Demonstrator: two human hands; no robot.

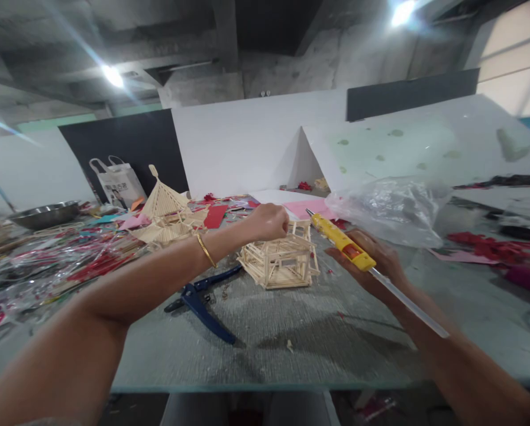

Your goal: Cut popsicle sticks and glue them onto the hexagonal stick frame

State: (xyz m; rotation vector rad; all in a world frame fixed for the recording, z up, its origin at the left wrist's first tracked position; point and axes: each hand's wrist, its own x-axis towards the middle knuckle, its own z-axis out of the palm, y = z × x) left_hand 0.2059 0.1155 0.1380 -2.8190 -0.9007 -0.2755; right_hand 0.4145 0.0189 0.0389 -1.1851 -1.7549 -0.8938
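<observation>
A small house-like model (287,263) built of thin wooden sticks stands on the table before me. My left hand (268,222) is closed at the model's top back edge, with its fingertips turned away, so I cannot see what they pinch. My right hand (375,251) is wrapped round a yellow hot glue gun (342,239), its metal nozzle pointing left toward the model's upper right side. From the gun's rear a long translucent glue stick (409,303) sticks out over my forearm. Left of the model lies a blue-handled cutting tool (207,313), its handles spread.
A pointed wooden-stick roof (165,204) stands behind my left forearm. Plastic-wrapped craft pieces (87,260) and a metal bowl (47,214) crowd the left. A clear plastic bag (393,210) and red scraps (491,245) lie right. The table's front edge (247,387) is close.
</observation>
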